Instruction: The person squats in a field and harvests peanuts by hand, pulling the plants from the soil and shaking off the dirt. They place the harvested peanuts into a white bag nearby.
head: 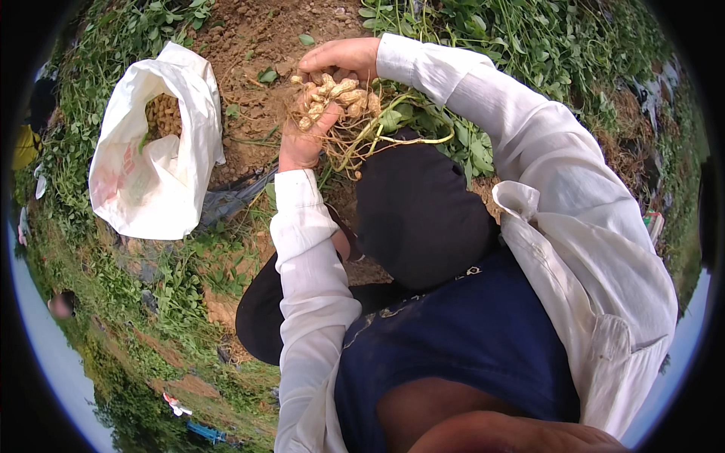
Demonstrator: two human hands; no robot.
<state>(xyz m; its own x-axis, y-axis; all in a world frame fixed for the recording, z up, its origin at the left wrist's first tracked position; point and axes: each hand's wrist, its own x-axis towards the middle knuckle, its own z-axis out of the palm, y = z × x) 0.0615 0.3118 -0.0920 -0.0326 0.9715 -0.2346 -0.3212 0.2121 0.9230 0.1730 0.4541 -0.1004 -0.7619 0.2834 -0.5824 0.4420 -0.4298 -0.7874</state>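
Observation:
A clump of peanut pods (342, 93) in pale shells hangs together on thin brown roots, between my two hands near the top centre. My left hand (303, 141) cups the clump from below, its thumb over some pods. From above, my right hand (348, 56) curls over the pods, its fingertips partly hidden behind them. Green peanut stems and leaves (433, 133) trail from the roots towards my knee. To the left stands a white woven sack (195, 107), its mouth wide and many loose peanuts (163, 116) inside.
Bare brown soil (255, 45) lies beyond my hands, with leafy plants (538, 39) around it. Black plastic film (232, 201) shows beside the sack. My dark-clad knee (422, 215) is just below the clump. Another person (61, 304) is far off at the left edge.

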